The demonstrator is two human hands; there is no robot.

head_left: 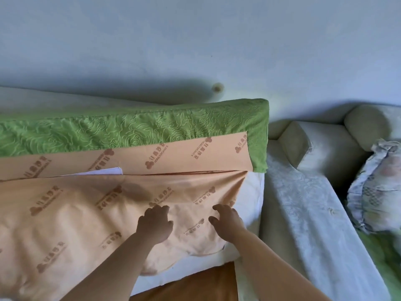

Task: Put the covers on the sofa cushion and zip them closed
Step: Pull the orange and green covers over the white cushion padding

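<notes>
A long sofa cushion stands on edge across the left of the view. Its cover (134,131) is green with an embossed rose pattern on top, and its orange backing (86,213) carries a printed logo. The backing hangs loose and wrinkled over the cushion's white inner (252,192), which shows at the right end and along the bottom. The zip opening (195,173) gapes along the seam, with a white strip showing at its left. My left hand (154,222) rests on the orange fabric with fingers bent. My right hand (226,218) hovers beside it, fingers loosely curled over the fabric.
A pale blue wall (195,40) rises behind the cushion. To the right lies a sofa seat with a white patterned cover (303,203), pale bolsters (297,144) and a frilled floral pillow (375,187). A brown surface (195,283) shows below the cushion.
</notes>
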